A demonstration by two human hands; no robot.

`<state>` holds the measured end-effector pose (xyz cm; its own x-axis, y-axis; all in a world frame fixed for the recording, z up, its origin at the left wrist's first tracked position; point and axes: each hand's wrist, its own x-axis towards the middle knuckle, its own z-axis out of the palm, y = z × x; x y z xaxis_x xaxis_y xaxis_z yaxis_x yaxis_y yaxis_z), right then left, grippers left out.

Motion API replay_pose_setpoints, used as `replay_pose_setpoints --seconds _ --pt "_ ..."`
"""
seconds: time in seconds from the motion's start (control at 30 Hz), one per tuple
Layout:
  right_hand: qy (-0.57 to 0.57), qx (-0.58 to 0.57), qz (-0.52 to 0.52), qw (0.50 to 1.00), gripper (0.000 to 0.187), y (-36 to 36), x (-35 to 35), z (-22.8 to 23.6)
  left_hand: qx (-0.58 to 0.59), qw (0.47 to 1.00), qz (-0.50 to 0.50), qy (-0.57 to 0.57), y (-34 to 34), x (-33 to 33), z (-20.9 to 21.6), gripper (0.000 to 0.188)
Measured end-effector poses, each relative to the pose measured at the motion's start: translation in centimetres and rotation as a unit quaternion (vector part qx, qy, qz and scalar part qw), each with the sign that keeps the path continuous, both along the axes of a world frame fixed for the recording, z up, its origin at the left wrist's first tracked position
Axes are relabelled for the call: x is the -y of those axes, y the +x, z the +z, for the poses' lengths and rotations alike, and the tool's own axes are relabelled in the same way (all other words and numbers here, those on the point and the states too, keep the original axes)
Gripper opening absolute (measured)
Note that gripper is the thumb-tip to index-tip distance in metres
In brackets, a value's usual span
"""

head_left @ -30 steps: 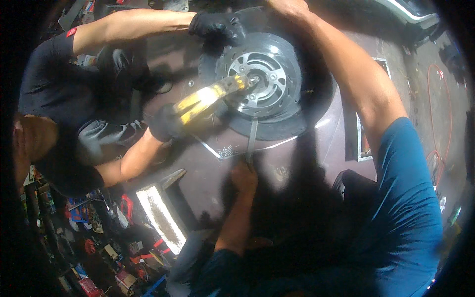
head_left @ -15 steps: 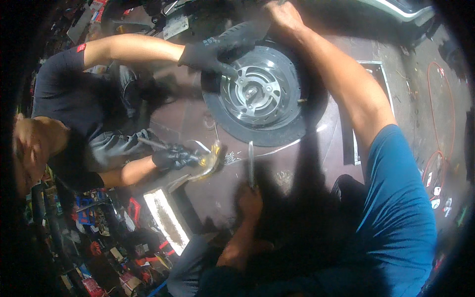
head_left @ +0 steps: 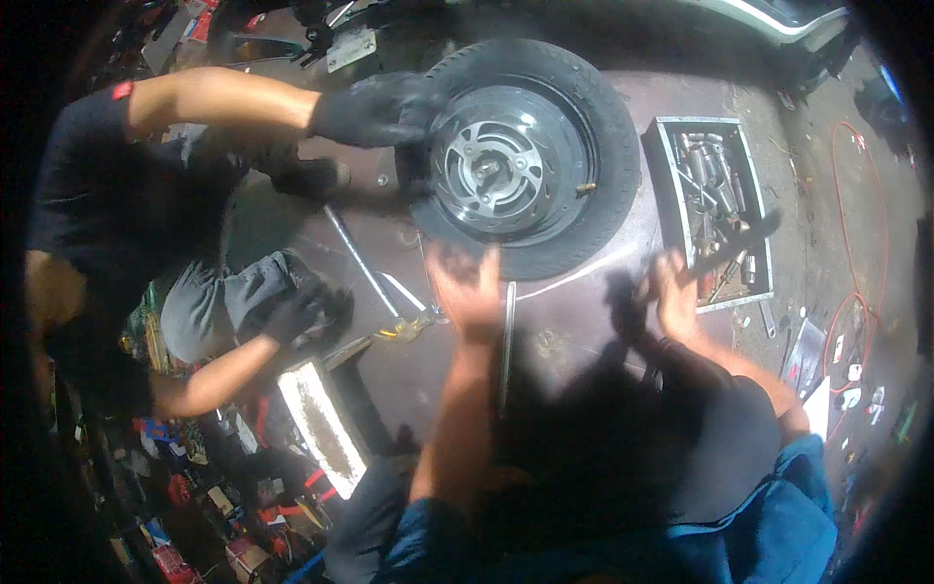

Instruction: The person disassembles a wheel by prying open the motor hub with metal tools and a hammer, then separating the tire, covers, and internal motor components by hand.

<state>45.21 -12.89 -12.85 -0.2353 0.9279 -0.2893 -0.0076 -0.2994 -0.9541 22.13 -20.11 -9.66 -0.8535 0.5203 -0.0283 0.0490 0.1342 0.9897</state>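
Observation:
My right hand [head_left: 673, 297] grips a dark flat bar [head_left: 735, 251], apparently a tire lever, pointing up and right over a toolbox. Its outline is smeared by motion. My left hand [head_left: 465, 297] is raised by the near edge of the tire [head_left: 615, 146], fingers apart and nothing in them. Between my arms a shiny metal bar [head_left: 508, 336] lies on the brown board. The wheel [head_left: 491, 175] lies flat, its slotted brake disc upward and a brass-coloured valve stem showing. A co-worker's gloved hand [head_left: 375, 109] reaches the tire's left side; the other gloved hand [head_left: 306, 311] is over the knee.
An open metal toolbox [head_left: 671, 204] full of sockets stands right of the wheel. Left of my left hand lie a metal rod [head_left: 362, 261] and a yellow tool piece [head_left: 407, 331]. A pale block [head_left: 321, 428] and scattered tools fill the lower left; a red hose [head_left: 839, 195] runs at right.
My left hand has let go of the metal bar and moved up toward the tire. My right hand has come down from the far rim with the dark bar. The co-worker's lower hand has released the yellow-ended tool.

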Motion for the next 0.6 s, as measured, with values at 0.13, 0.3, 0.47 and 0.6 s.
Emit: replay_pose_setpoints --seconds 0.13,0.3,0.47,0.6 --pt "-0.153 0.000 -0.096 0.984 0.028 2.0 7.0 -6.6 -0.065 0.981 -0.122 -0.133 -3.4 -5.4 3.1 0.054" --pt "-0.220 0.088 0.223 0.946 0.031 5.9 8.3 -8.3 -0.275 0.957 -0.047 -0.080 -5.5 -8.0 0.9 0.056" --pt "-0.035 0.174 0.488 0.855 0.032 5.3 6.5 -1.3 -0.133 0.991 0.015 0.015 -7.3 -6.8 -1.9 0.049" --pt "0.037 0.216 0.272 0.937 0.040 -2.8 -3.4 5.3 0.105 0.989 0.080 0.071 -9.9 -5.3 -2.7 0.035"
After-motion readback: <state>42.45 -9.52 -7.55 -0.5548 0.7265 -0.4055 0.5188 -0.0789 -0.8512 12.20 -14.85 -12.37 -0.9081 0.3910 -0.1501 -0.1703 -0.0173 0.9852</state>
